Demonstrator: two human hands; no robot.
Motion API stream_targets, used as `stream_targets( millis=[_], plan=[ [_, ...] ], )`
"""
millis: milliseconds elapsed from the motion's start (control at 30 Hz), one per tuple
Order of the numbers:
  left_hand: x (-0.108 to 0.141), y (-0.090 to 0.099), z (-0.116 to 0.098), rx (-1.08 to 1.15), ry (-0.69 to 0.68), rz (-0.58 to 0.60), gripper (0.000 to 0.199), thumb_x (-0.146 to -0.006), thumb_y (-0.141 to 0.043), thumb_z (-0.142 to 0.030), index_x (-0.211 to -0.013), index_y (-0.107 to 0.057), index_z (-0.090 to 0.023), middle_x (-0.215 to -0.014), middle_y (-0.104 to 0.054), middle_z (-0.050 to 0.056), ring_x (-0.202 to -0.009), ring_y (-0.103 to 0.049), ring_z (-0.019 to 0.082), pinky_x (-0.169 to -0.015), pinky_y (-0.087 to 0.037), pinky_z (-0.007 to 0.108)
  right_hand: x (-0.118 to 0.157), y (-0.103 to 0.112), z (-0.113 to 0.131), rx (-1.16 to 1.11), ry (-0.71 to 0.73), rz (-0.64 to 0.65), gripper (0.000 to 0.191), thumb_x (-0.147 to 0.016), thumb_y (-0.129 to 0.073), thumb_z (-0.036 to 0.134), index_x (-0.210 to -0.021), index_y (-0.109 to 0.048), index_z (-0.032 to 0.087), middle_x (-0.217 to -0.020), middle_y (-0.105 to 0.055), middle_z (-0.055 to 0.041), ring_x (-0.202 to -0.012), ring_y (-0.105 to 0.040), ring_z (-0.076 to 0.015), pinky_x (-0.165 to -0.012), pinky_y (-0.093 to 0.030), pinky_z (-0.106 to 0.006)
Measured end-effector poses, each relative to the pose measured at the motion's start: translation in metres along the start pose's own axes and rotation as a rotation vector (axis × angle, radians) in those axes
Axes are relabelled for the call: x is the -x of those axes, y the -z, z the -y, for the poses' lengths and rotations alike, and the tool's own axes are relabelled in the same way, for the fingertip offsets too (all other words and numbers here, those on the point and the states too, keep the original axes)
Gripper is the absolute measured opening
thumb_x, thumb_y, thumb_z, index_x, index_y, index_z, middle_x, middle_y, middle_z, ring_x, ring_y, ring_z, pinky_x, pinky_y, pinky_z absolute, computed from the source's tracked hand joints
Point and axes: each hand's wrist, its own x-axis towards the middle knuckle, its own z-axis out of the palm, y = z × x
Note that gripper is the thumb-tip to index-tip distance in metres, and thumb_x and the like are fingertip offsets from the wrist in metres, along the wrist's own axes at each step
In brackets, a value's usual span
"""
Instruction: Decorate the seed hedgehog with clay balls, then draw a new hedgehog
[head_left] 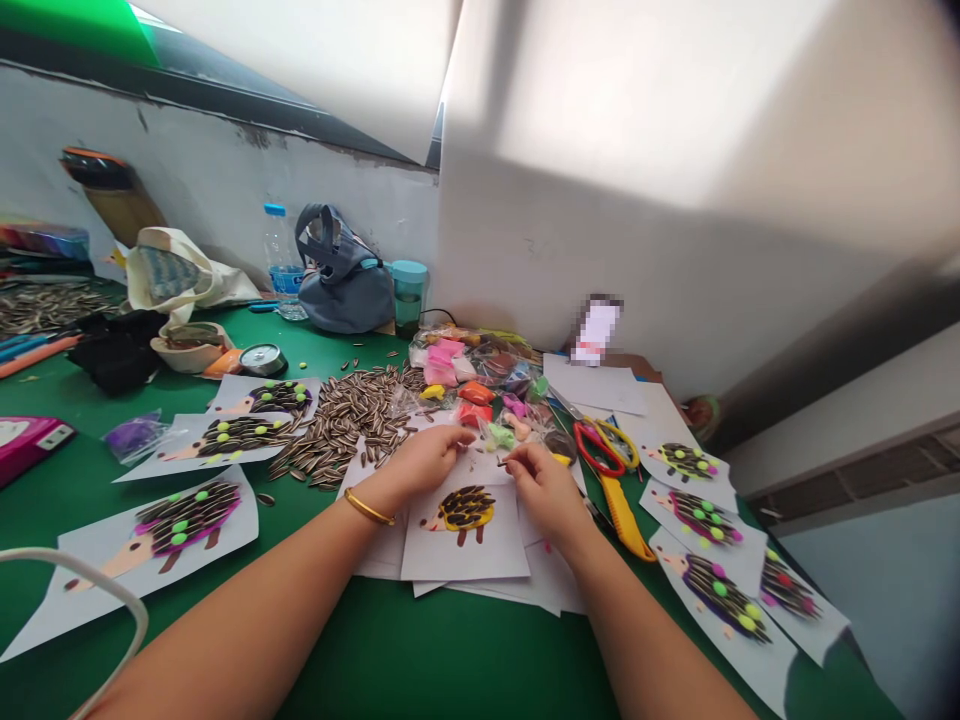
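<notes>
On the right hand (546,495), the fingers (514,458) were pinched on a dark sunflower seed (501,462). On the left hand (424,465), the fingers (459,437) curled inward, any hold hidden. Just below lay a paper hedgehog card (466,535), seeds across its back, near a heap of loose seeds (346,420), red-handled scissors (598,450) and a yellow utility knife (622,517) on the green worktop (420,640).

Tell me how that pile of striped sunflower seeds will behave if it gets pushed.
The pile of striped sunflower seeds will probably spread easily, since the seeds lie loose with nothing binding them. Each seed looks light and fairly smooth, so it would likely slide across the green tabletop. Their flattened, pointed shape suggests they won't roll far, like the stray seed lying apart.
</notes>
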Motion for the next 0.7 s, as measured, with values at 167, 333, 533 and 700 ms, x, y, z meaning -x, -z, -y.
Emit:
stream_targets(
  millis=[167,333,533,700],
  plan=[
    [0.001,-0.008,-0.006,0.232,-0.052,0.160,0.042,-0.080,-0.039,-0.009,-0.113,-0.063,-0.018,-0.105,-0.072,0.005,-0.096,-0.067,0.016,-0.086,-0.052,0.026,0.000,-0.001,0.000,-0.008,0.011,0.005,0.015,-0.088,-0.048,0.028,-0.089,-0.061,0.021,-0.084,-0.065,-0.0020,-0.079,-0.058,-0.0185,-0.070,-0.041,-0.028],
    [-0.001,-0.007,-0.001,0.066,-0.066,0.024,0.042,-0.082,-0.041,-0.013,-0.119,-0.061,-0.020,-0.124,-0.065,0.005,-0.114,-0.060,0.020,-0.101,-0.044,0.033,-0.001,-0.001,-0.002,0.015,0.011,-0.012,0.014,-0.087,-0.048,0.028,-0.088,-0.060,0.021,-0.083,-0.065,-0.0017,-0.078,-0.057,-0.0187,-0.069,-0.040,-0.028],
    [0.002,-0.007,-0.002,0.194,-0.126,0.069,0.047,-0.080,-0.038,-0.007,-0.120,-0.059,-0.021,-0.110,-0.071,0.003,-0.101,-0.065,0.016,-0.091,-0.050,0.028,-0.001,-0.001,-0.001,0.012,0.010,-0.023,0.015,-0.087,-0.047,0.030,-0.085,-0.059,0.021,-0.082,-0.064,-0.0018,-0.076,-0.057,-0.0187,-0.067,-0.040,-0.028],
    [0.003,-0.011,-0.007,-0.088,-0.224,0.089,0.048,-0.081,-0.043,-0.009,-0.123,-0.059,-0.025,-0.118,-0.068,0.004,-0.108,-0.062,0.021,-0.095,-0.046,0.034,-0.002,0.000,-0.002,0.018,0.002,-0.018,0.014,-0.087,-0.047,0.030,-0.085,-0.058,0.021,-0.083,-0.064,-0.0015,-0.077,-0.057,-0.0185,-0.069,-0.040,-0.028]
  ],
)
